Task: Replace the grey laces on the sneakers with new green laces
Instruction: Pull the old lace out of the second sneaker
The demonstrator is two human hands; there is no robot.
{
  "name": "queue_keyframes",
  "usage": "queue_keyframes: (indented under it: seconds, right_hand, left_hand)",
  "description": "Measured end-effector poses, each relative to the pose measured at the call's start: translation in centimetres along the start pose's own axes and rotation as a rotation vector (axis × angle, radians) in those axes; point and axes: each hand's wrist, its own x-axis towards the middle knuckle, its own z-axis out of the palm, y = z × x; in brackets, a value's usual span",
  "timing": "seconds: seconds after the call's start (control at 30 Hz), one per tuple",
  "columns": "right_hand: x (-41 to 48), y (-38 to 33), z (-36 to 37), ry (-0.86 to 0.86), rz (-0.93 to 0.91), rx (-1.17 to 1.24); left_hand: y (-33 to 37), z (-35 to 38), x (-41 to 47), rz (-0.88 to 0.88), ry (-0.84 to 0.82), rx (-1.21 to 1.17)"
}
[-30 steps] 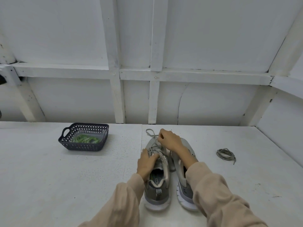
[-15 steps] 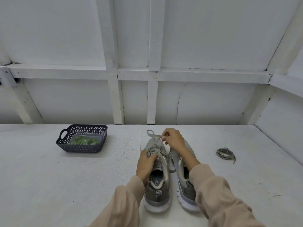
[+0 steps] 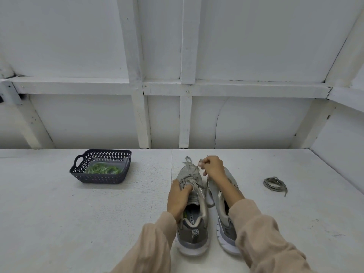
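Note:
Two grey sneakers stand side by side, toes pointing away from me. The left sneaker still carries its grey lace, loosened over the toe. My left hand grips this shoe at the lace area and holds it down. Above the toe, my right hand pinches a strand of that grey lace and holds it taut. The right sneaker lies partly under my right forearm; its eyelets are hidden. A loose grey lace lies coiled on the table to the right. Green laces sit in a basket.
The dark perforated basket stands at the back left of the white table. A white panelled wall rises right behind the table, and a side wall closes in at the far right.
My right hand has drawn the grey lace strand up and slightly to the right, away from the toe. My left hand has stayed on the left sneaker.

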Motion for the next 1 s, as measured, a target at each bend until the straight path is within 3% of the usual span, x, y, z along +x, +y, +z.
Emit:
queue_keyframes:
  seconds: [0.1,0.17,0.33,0.4,0.5,0.6,0.67,0.8,0.87,1.0]
  right_hand:
    - [-0.8,0.0,0.3,-0.268,0.104,-0.012]
    - [-0.9,-0.2,0.2,-0.274,0.14,0.045]
    - [0.0,-0.8,-0.2,0.193,-0.002,0.276]
    - [0.1,-0.9,-0.4,0.087,0.041,0.292]
    - [-0.4,-1.1,-0.4,-0.25,0.185,0.023]
    - [-0.4,-1.3,-0.1,-0.341,0.206,-0.084]
    - [-0.1,-1.1,0.2,-0.292,0.187,-0.033]
    - [0.5,-0.6,0.2,0.097,0.07,0.197]
    - [0.3,-0.8,0.2,0.021,0.105,0.204]
    - [-0.7,-0.8,0.2,-0.303,0.189,-0.059]
  left_hand:
    - [0.1,0.0,0.0,-0.004,0.004,0.006]
    - [0.1,0.0,0.0,-0.006,0.004,0.014]
    - [-0.1,0.0,0.1,-0.018,0.003,0.013]
    - [-0.2,0.0,0.2,-0.018,0.005,0.008]
    - [-0.2,0.0,0.1,-0.02,0.004,0.005]
    - [0.0,0.0,0.0,-0.011,0.01,0.002]
    - [0.1,0.0,-0.1,-0.011,0.01,-0.003]
    - [0.0,0.0,-0.1,-0.016,0.007,-0.014]
    - [-0.2,0.0,0.0,-0.013,0.011,-0.011]
    - [-0.2,0.0,0.1,-0.017,0.013,-0.005]
